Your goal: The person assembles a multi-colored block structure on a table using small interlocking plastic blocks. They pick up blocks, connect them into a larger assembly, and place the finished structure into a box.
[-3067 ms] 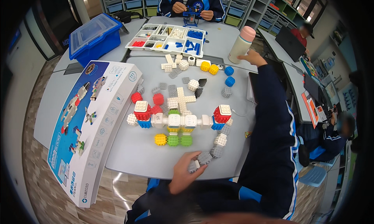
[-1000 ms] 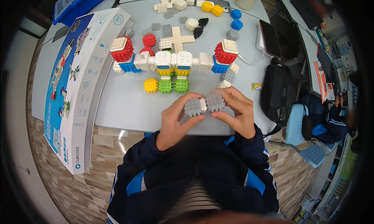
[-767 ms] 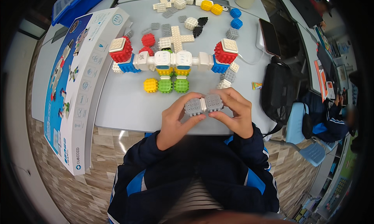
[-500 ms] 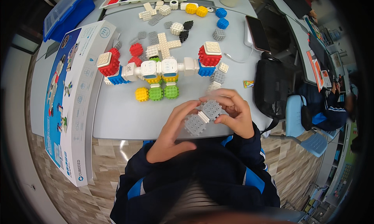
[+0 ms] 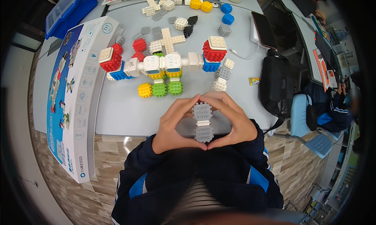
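Two grey studded building blocks [image 5: 202, 112], joined by a white connector [image 5: 203, 123], are held upright in line near the table's front edge. My left hand [image 5: 174, 125] curves round them from the left and my right hand [image 5: 234, 121] from the right. Fingertips of both meet at the far end, thumbs at the near end, pressing the pair between them. Beyond my hands stands a built figure with white cube modules [image 5: 152, 65], blue and red arm ends [image 5: 214, 52] and green blocks [image 5: 175, 88] at its base. A yellow block [image 5: 145, 90] sits beside these.
A large kit box [image 5: 84, 107] lies along the left, with a blue lidded bin [image 5: 70, 13] behind it. Loose blocks and a white cross-shaped plate [image 5: 169, 40] lie farther back. On the right are a phone [image 5: 264, 29], a cable and a black mesh bag [image 5: 274, 84].
The joined grey blocks have turned from a slant to upright in line. My hands have closed round them from both sides, fingertips and thumbs now meeting.
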Demonstrator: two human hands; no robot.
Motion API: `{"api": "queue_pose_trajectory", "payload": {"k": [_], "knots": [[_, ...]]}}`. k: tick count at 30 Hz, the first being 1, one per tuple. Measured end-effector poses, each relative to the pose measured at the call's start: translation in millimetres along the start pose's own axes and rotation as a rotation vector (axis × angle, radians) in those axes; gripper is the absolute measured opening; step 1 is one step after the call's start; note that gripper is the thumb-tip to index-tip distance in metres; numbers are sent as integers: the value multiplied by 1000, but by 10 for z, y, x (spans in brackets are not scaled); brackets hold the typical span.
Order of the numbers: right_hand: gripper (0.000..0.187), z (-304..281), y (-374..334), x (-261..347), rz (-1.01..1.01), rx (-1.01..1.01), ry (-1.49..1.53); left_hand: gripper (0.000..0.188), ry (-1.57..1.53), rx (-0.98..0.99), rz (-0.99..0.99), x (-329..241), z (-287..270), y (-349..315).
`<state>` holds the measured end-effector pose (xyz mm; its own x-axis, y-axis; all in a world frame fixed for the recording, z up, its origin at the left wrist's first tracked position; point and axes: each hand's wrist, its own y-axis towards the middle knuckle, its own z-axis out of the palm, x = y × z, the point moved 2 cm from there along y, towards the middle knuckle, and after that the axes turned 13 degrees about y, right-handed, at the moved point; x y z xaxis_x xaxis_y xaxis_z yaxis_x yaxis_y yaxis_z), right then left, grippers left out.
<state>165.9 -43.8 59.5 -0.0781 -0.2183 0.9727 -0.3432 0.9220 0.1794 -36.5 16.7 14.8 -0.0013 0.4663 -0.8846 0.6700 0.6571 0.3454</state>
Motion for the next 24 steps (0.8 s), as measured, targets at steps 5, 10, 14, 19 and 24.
{"api": "queue_pose_trajectory", "payload": {"k": [5, 10, 14, 19, 24], "knots": [[102, 50, -1, 6, 14, -48, -58, 108, 44, -61, 26, 5, 16, 24], [95, 128, -20, -7, -62, -124, -124, 100, 146, -35, 95, -22, -89, 25], [91, 143, -44, -48, -44, -163, -127, 99, 239, -9, 141, -24, -103, 36], [91, 134, -54, -113, -33, -201, -131, 102, 30, 25, -70, 32, -13, 10], [87, 212, -66, -143, -127, -380, -223, 78, -673, 7, -271, 71, 195, -97]]}}
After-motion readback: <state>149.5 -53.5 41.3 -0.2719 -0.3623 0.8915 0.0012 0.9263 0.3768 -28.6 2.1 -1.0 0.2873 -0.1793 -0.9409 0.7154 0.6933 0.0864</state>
